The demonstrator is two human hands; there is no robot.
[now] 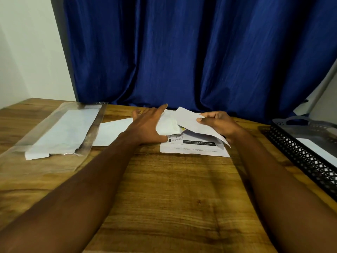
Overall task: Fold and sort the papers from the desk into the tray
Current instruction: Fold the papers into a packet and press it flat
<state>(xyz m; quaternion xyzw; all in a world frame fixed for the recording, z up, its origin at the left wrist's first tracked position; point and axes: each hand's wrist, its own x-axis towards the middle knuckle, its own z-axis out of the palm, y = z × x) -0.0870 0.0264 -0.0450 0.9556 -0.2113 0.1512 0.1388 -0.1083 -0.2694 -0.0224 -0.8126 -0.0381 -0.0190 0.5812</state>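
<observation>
Right hand (217,125): we are pinching a white sheet (191,121) between thumb and curled fingers, holding it tilted above the desk (164,198).
Left hand (147,123): we are holding the fingers straight and spread, touching a folded paper (167,126).
Printed sheet (195,148): it is lying flat, under those two papers.
Tray (300,152): it is standing at the right, well apart, holding one white paper (317,150).
Plastic sleeve (54,132): it is lying at the left.

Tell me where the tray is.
In the head view, the black mesh tray sits at the desk's right edge, right of the right hand, a white sheet inside.
</observation>
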